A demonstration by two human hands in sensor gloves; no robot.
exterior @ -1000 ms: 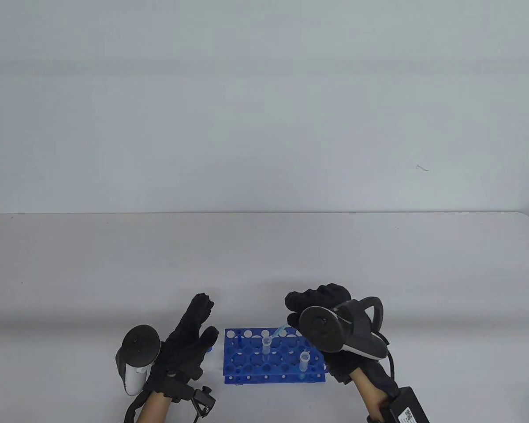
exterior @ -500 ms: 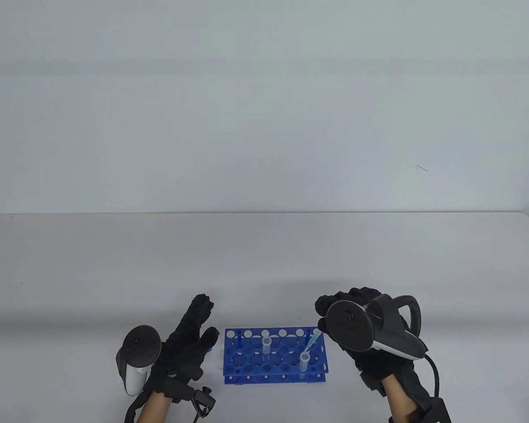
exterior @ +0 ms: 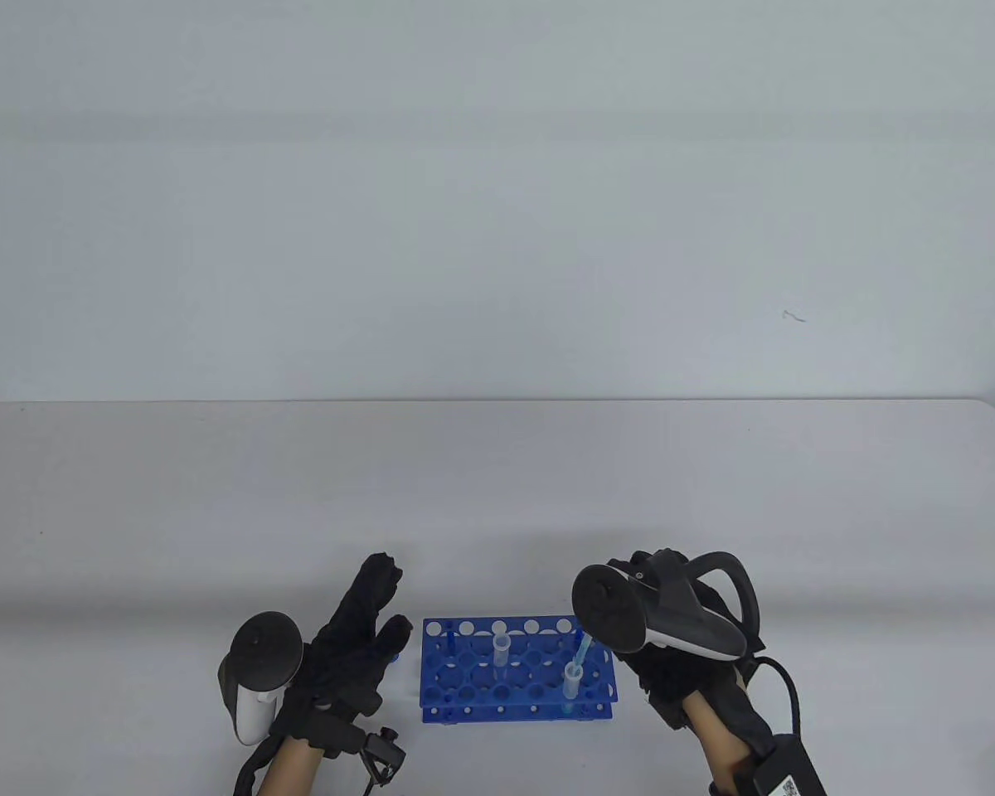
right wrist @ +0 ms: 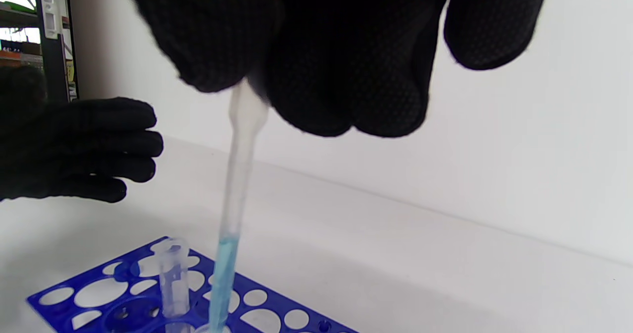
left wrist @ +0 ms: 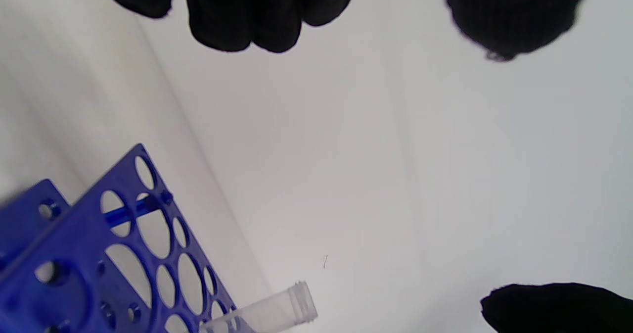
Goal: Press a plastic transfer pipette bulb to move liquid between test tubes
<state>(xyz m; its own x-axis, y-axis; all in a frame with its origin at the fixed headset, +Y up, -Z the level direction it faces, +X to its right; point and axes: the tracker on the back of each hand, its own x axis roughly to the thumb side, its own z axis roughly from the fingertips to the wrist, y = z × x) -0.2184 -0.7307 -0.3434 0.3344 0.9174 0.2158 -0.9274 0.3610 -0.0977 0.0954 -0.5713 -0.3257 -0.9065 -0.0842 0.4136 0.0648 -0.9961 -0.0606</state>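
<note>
A blue tube rack [exterior: 464, 663] sits near the table's front edge and holds two clear test tubes, one in the middle [exterior: 501, 651] and one at the front right [exterior: 572, 681]. My right hand [exterior: 672, 663] grips the bulb end of a clear plastic pipette [right wrist: 237, 174] with blue liquid in its lower stem. Its tip points down into the mouth of the front right tube [right wrist: 207, 329]. The middle tube shows beside it [right wrist: 173, 273]. My left hand [exterior: 356, 638] rests open on the table just left of the rack, fingers spread [left wrist: 247, 16], holding nothing.
The rack's corner and a tube mouth [left wrist: 296, 303] show in the left wrist view. A black cable and box [exterior: 783, 767] trail from my right wrist. The white table [exterior: 497, 497] stretches behind the rack to a pale wall.
My right hand carried the pipette from the middle tube rightward to the front right tube, then tilted it more upright and lowered its tip into that tube. The left hand stayed still.
</note>
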